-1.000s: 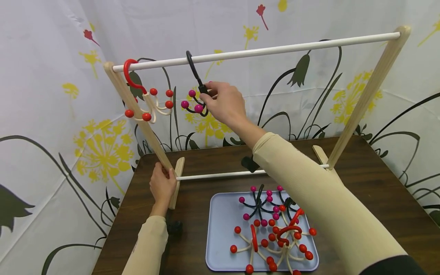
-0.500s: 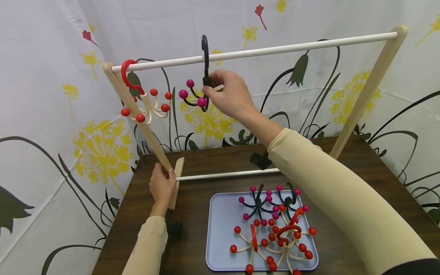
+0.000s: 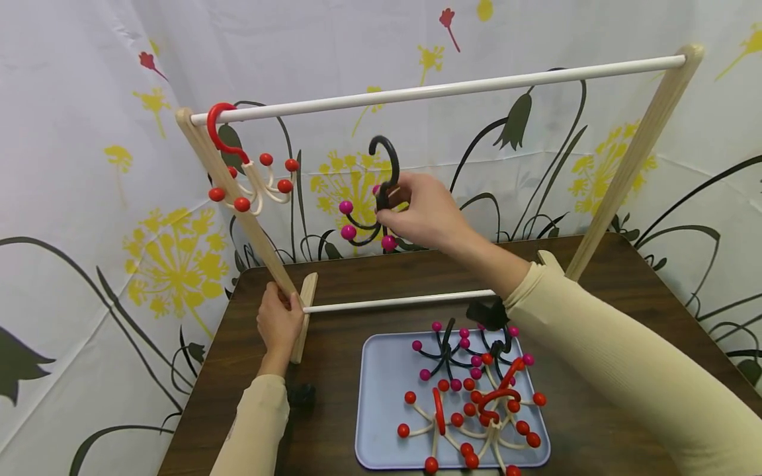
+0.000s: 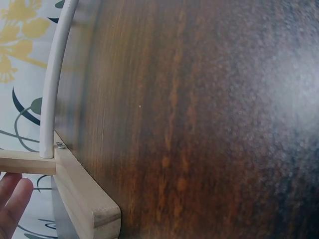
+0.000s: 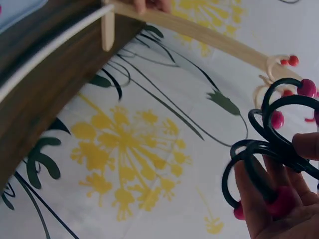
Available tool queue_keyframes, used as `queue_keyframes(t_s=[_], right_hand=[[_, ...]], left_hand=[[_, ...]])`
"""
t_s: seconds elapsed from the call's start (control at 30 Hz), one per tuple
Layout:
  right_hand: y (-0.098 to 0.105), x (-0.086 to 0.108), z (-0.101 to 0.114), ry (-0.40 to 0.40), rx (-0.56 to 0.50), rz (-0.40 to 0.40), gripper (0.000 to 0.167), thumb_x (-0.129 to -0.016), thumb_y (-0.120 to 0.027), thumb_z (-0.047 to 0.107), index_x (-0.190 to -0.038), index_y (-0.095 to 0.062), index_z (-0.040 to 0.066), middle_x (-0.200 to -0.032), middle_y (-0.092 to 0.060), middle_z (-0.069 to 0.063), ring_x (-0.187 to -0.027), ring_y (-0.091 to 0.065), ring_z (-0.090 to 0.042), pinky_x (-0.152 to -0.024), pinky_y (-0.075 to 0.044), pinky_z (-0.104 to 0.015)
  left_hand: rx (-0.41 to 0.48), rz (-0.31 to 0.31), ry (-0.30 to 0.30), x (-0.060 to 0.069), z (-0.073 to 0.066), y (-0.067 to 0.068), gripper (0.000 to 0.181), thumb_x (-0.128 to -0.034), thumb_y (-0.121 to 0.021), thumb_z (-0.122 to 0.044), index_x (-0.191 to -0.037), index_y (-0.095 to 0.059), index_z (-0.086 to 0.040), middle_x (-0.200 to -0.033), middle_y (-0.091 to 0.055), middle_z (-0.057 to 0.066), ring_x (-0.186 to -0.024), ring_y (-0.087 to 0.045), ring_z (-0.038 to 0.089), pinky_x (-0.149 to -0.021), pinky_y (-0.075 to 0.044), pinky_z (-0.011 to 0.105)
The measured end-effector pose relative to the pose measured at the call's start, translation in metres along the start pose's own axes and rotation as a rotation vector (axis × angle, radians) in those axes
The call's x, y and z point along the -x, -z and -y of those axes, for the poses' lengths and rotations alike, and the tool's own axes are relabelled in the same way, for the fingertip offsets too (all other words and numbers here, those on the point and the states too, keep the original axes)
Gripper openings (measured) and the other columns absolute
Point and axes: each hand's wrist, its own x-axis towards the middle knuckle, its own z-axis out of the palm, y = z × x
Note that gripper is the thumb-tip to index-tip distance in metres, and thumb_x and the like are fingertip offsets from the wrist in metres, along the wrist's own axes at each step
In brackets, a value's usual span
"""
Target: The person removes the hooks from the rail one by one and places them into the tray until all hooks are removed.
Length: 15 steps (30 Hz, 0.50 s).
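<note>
My right hand [image 3: 425, 210] pinches the neck of a black hanger hook with pink ball tips [image 3: 389, 162], held below the rack's white top rod [image 3: 440, 91] and apart from it. In the right wrist view its curved black arms [image 5: 259, 149] spread out beside my fingers. My left hand [image 3: 280, 324] grips the wooden post [image 3: 264, 244] near its foot, low on the rack's left side. Only a few left fingertips [image 4: 19, 196] show in the left wrist view, against the wood. From the rod's left end hangs a red hook with cream arms and red balls [image 3: 253, 185].
A pale blue tray [image 3: 375, 377] on the dark wooden table [image 3: 208, 403] holds several more hooks, black with pink balls [image 3: 445, 354] and red with cream arms [image 3: 439, 413]. A thin white lower rod [image 3: 393, 303] crosses behind the tray. A floral curtain [image 3: 59, 99] stands behind.
The black hook, earlier over the top rod, has come off it and moved down and right with my right hand. The left hand stays on the post.
</note>
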Motion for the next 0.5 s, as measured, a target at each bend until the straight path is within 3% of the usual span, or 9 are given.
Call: queue_keyframes(t_s=[0.3, 0.5], right_hand=[[-0.055, 0.034, -0.032, -0.03, 0.189, 0.249, 0.016, -0.077, -0.072, 0.014, -0.091, -0.066, 0.019, -0.079, -0.068, 0.01, -0.075, -0.063, -0.007, -0.072, -0.046, -0.033], [-0.083, 0.05, -0.052, 0.008, 0.251, 0.36, 0.019, -0.076, -0.075, 0.011, -0.091, -0.066, 0.018, -0.077, -0.063, 0.007, -0.073, -0.057, -0.013, -0.066, -0.044, -0.032]], left_hand=[[0.006, 0.001, 0.008, 0.001, 0.001, 0.001, 0.02, -0.0884, -0.066, -0.02, -0.1, -0.054, -0.009, -0.084, -0.059, 0.01, -0.071, -0.06, 0.038, -0.061, -0.042, 0.057], [0.014, 0.002, -0.001, 0.0, 0.001, 0.0, 0.02, -0.0883, -0.066, -0.02, -0.101, -0.054, -0.009, -0.084, -0.059, 0.011, -0.072, -0.06, 0.037, -0.061, -0.042, 0.057]])
